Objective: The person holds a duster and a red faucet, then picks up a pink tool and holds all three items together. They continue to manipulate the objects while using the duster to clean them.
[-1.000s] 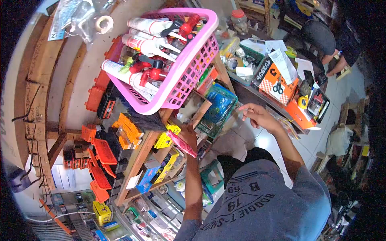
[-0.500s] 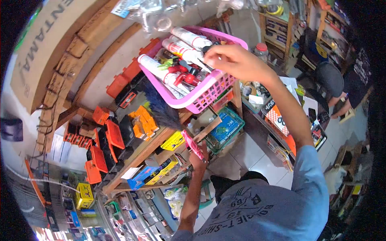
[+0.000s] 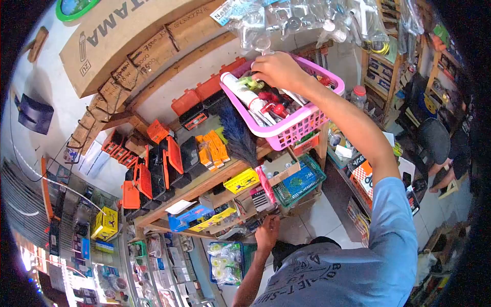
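Note:
My right hand (image 3: 280, 70) is over the pink plastic basket (image 3: 284, 133), its fingers bent down among the things inside. What the fingertips hold, if anything, is hidden. Close to them lie a lime-green item (image 3: 249, 83) and a white tube (image 3: 238, 88) with red print. Red, glossy pieces (image 3: 276, 109) fill the front of the basket. Lower down, my left hand (image 3: 268, 233) has loosely bent fingers and nothing visible in it. Just above that hand is the pink handle (image 3: 264, 183) of a dark blue feather duster (image 3: 238, 133), apart from the fingers.
Orange-lidded black boxes (image 3: 174, 153) and orange cartons (image 3: 212, 148) line the wooden shelf left of the basket. Below sits a teal basket (image 3: 302, 187). Clear plastic packets (image 3: 291, 23) hang overhead. At the far right another person's hand (image 3: 442, 176) shows.
My right hand has moved from the basket's right side to its back left. My left hand has come down, away from the duster handle. The view has shifted.

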Motion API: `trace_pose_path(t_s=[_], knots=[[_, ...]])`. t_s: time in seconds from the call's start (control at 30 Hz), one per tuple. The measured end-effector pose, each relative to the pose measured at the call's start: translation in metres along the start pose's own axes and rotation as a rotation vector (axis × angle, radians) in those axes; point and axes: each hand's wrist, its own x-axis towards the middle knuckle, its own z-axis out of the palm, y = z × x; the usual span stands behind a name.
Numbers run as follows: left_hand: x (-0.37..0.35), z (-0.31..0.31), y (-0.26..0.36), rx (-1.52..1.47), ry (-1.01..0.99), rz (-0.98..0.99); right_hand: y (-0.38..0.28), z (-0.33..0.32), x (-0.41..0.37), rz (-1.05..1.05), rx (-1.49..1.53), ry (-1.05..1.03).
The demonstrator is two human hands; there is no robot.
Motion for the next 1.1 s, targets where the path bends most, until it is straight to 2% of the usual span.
trace_pose_path(t_s=[0.03,0.07,0.1,0.17,0.2,0.27,0.3,0.33,0.4,0.43,0.47,0.5,0.53,0.57,0.63,0.67,0.7,0.77,0.8,0.87,1.03,1.1], knots=[[-0.002,-0.001,-0.001,-0.045,-0.007,0.013,-0.003,-0.008,0.0,0.052,0.068,0.101],[-0.002,-0.001,-0.001,-0.09,-0.014,0.026,-0.008,-0.015,-0.002,0.021,0.121,0.229],[-0.002,-0.003,0.0,-0.091,-0.008,0.028,-0.018,-0.024,-0.005,0.016,0.12,0.233],[-0.002,-0.009,0.008,-0.341,-0.111,-0.133,-0.043,-0.045,-0.015,0.148,0.362,0.38],[0.0,-0.014,0.017,-0.347,-0.104,-0.127,-0.053,-0.056,-0.022,0.23,0.538,0.295],[-0.002,-0.034,0.041,-0.653,-0.158,-0.125,-0.078,-0.08,-0.041,0.461,0.89,0.041],[-0.002,-0.048,0.058,-0.657,-0.163,-0.128,-0.087,-0.089,-0.055,0.443,0.953,-0.062],[0.0,-0.063,0.078,-0.785,-0.199,-0.122,-0.1,-0.102,-0.071,0.518,1.115,-0.187],[0.001,-0.079,0.082,-0.958,-0.332,-0.075,-0.125,-0.096,-0.11,0.659,1.192,-0.213],[0.002,-0.078,0.089,-0.97,-0.335,-0.084,-0.135,-0.078,-0.134,0.629,1.272,-0.207],[0.005,-0.079,0.1,-1.111,-0.324,0.01,-0.147,-0.089,-0.139,0.606,1.218,-0.317],[0.008,-0.08,0.107,-1.243,-0.304,0.101,-0.158,-0.081,-0.152,0.684,1.289,-0.431],[0.009,-0.081,0.104,-1.29,-0.399,0.087,-0.17,-0.069,-0.162,0.763,1.433,-0.43],[0.01,-0.082,0.108,-1.289,-0.389,0.066,-0.182,-0.058,-0.172,0.846,1.575,-0.424],[0.016,-0.078,0.12,-1.669,-0.44,-0.027,-0.201,-0.049,-0.179,1.011,1.692,-0.52],[0.018,-0.071,0.119,-1.756,-0.423,-0.098,-0.216,-0.032,-0.192,1.065,1.742,-0.409],[0.02,-0.065,0.116,-1.757,-0.425,-0.097,-0.223,-0.024,-0.197,1.029,1.614,-0.372],[0.021,-0.055,0.107,-2.058,-0.342,-0.409,-0.231,-0.031,-0.195,1.0,1.27,-0.385],[0.021,-0.052,0.102,-2.08,-0.297,-0.454,-0.235,-0.026,-0.202,1.003,1.272,-0.386],[0.021,-0.047,0.088,-2.136,-0.302,-0.479,-0.242,-0.007,-0.218,0.71,0.799,-0.3],[0.002,-0.052,0.071,-2.224,-0.3,-0.475,-0.241,-0.029,-0.204,0.559,0.791,-0.398],[-0.001,-0.057,0.072,-2.244,-0.238,-0.499,-0.236,-0.027,-0.195,0.497,0.792,-0.436]])
